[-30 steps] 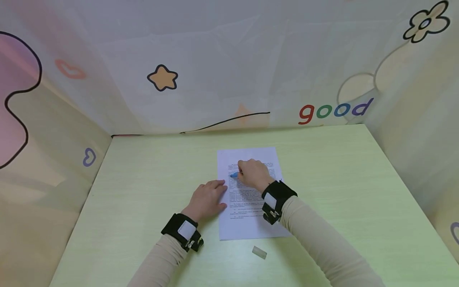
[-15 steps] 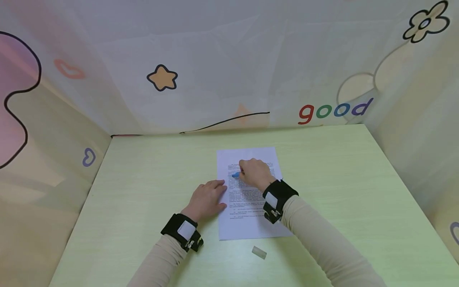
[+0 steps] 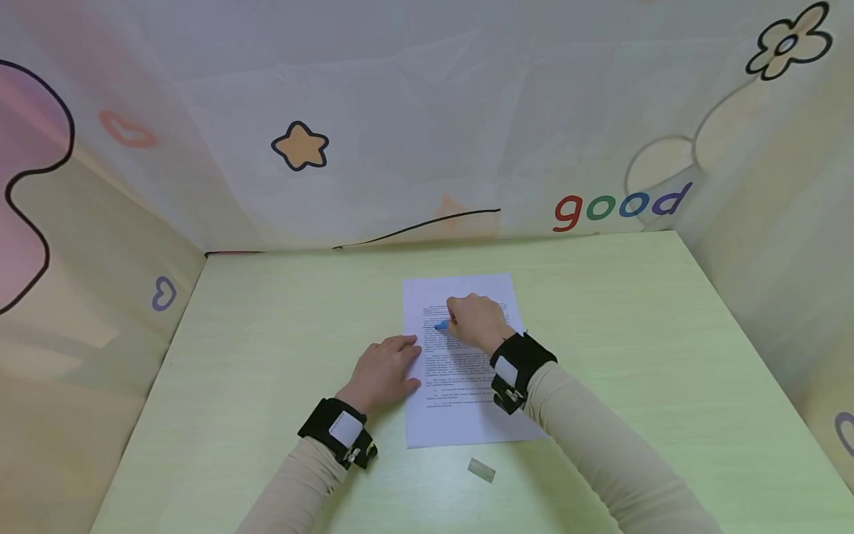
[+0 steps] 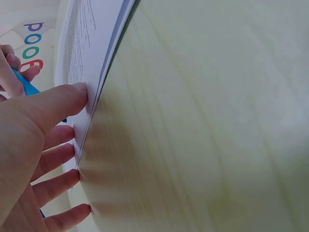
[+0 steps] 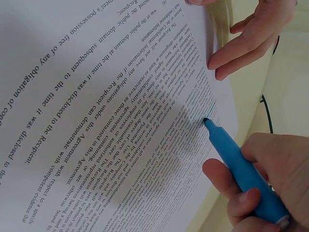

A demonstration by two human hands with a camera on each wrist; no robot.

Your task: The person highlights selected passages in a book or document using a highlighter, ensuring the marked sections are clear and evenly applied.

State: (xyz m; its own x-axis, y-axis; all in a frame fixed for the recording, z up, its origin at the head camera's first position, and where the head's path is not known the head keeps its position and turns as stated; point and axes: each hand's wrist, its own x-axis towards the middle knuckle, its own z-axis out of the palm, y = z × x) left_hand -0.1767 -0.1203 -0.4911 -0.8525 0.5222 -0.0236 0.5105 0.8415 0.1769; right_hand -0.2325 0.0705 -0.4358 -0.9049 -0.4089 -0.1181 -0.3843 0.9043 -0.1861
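Backdrop [image 3: 400,96] has a colour word [image 3: 622,206], "good": g red, 1st o green, 2nd o blue, d purple; same word shows sideways in L wrist view. Rest of txt is on printed page [image 3: 454,374], Eng., legible mainly in R wrist view, tilted: "The Recipient will not have any obligations under this Agreement w/ respect to a specific…", "Confidential Information", "was in the public domain at the time it was disclosed to the Recipient;", also "possession free of any obligation of conf…", cut off at pic edge. Far lines too sm./blurred to read.
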